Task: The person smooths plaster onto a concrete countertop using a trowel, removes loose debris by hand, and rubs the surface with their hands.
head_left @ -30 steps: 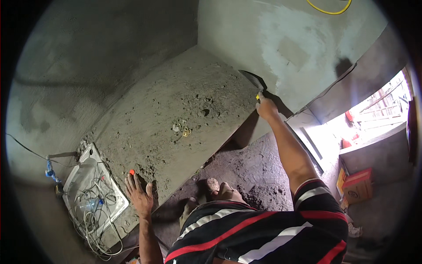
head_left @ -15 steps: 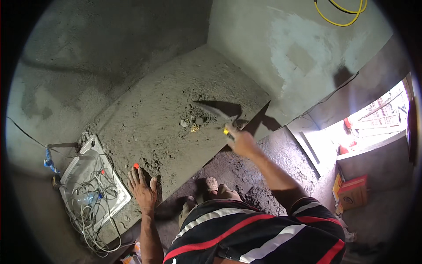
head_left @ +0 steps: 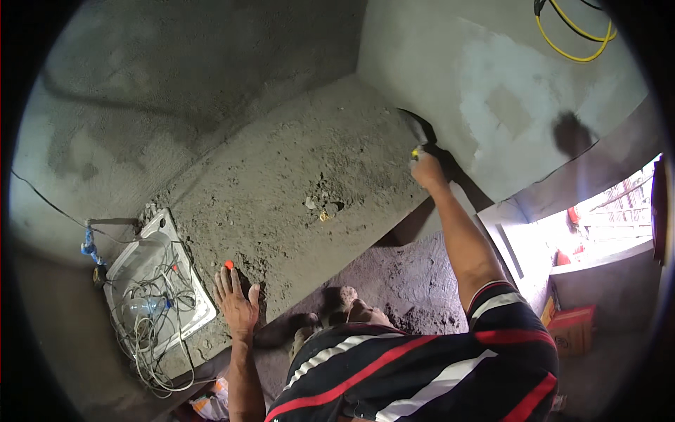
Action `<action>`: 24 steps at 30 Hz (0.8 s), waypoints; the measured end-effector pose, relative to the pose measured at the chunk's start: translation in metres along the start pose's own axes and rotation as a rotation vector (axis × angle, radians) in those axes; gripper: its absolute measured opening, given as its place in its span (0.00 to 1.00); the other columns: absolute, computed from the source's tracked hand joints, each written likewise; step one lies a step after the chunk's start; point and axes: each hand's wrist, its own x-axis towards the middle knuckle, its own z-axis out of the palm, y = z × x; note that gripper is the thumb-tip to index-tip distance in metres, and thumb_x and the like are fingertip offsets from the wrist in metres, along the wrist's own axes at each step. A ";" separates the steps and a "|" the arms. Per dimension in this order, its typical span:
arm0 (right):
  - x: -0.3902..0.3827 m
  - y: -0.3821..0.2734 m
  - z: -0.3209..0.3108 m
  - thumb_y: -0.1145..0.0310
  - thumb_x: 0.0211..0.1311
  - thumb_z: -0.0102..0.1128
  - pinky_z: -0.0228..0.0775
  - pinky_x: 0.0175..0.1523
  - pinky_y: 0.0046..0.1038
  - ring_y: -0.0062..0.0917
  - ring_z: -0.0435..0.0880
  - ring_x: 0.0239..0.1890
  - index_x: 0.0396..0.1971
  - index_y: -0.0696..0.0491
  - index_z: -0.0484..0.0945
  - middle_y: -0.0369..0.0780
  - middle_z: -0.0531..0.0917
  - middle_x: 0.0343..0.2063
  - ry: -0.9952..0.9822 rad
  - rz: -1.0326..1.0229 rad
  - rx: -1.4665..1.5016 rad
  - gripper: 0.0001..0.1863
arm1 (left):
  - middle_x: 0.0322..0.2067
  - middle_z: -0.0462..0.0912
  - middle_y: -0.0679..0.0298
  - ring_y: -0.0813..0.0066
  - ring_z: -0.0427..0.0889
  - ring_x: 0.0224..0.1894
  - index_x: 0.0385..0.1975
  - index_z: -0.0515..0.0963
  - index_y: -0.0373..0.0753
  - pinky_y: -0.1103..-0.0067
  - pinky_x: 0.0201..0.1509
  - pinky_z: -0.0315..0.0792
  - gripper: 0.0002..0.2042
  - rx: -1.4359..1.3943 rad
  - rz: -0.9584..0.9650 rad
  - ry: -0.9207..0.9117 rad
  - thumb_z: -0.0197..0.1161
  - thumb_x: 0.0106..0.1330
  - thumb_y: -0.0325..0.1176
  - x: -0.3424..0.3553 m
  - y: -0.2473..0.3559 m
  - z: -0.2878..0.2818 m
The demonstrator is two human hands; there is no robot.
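My right hand is closed round the handle of a trowel, reaching to the far right end of a rough cement-covered slab. The trowel's blade is near the slab's edge by the wall, partly lost in dark shadow. My left hand lies flat with its fingers spread on the slab's near left part, holding nothing. Just beyond its fingertips is a small round orange-red cap. Mid-slab lie a few small lumps and a little yellow coil.
Left of my left hand, a white basin set in the slab holds tangled cables and a clear plastic bottle. A blue-wrapped pipe stands beside it. Yellow hose hangs upper right. A red box sits lower right.
My right hand has carried the trowel from mid-slab to the far right end by the wall, the arm stretching out. My left hand stays on the slab. The view has shifted slightly.
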 end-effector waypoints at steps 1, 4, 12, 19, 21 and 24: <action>-0.010 -0.014 0.003 0.62 0.66 0.58 0.76 0.59 0.45 0.51 0.84 0.53 0.67 0.56 0.72 0.57 0.86 0.47 -0.090 -0.023 -0.031 0.30 | 0.76 0.58 0.47 0.44 0.53 0.79 0.75 0.62 0.37 0.53 0.80 0.45 0.37 0.000 -0.005 -0.001 0.57 0.73 0.55 -0.002 -0.001 0.001; -0.055 -0.039 0.013 0.60 0.66 0.56 0.76 0.57 0.47 0.52 0.85 0.50 0.68 0.56 0.71 0.57 0.87 0.41 -0.117 -0.103 -0.133 0.32 | 0.76 0.58 0.47 0.44 0.53 0.79 0.75 0.61 0.38 0.52 0.80 0.44 0.37 -0.012 0.009 0.016 0.58 0.73 0.53 -0.003 -0.001 -0.002; 0.015 -0.008 -0.010 0.64 0.67 0.55 0.76 0.58 0.45 0.52 0.85 0.51 0.70 0.57 0.69 0.58 0.85 0.48 0.000 -0.149 -0.086 0.32 | 0.76 0.58 0.47 0.43 0.53 0.79 0.75 0.61 0.36 0.52 0.80 0.44 0.37 -0.010 0.005 -0.003 0.58 0.73 0.53 0.003 0.004 -0.004; -0.002 -0.094 0.023 0.64 0.66 0.59 0.76 0.56 0.47 0.54 0.85 0.48 0.72 0.58 0.65 0.61 0.85 0.41 -0.181 -0.215 -0.095 0.35 | 0.75 0.60 0.47 0.43 0.54 0.78 0.73 0.63 0.33 0.53 0.80 0.46 0.37 -0.007 -0.046 -0.030 0.59 0.72 0.54 0.004 0.001 -0.008; -0.006 -0.107 0.025 0.62 0.65 0.61 0.77 0.55 0.47 0.54 0.85 0.48 0.70 0.56 0.68 0.61 0.84 0.42 -0.210 -0.368 -0.004 0.34 | 0.74 0.61 0.46 0.44 0.55 0.78 0.72 0.64 0.32 0.54 0.80 0.46 0.36 -0.009 -0.065 -0.038 0.60 0.72 0.52 0.007 0.004 -0.011; 0.028 -0.130 0.010 0.61 0.64 0.62 0.77 0.55 0.46 0.53 0.85 0.49 0.68 0.54 0.72 0.60 0.84 0.44 -0.213 -0.338 0.016 0.32 | 0.74 0.62 0.45 0.42 0.57 0.77 0.72 0.66 0.34 0.53 0.79 0.47 0.38 -0.019 -0.082 -0.026 0.58 0.71 0.57 0.004 0.002 -0.013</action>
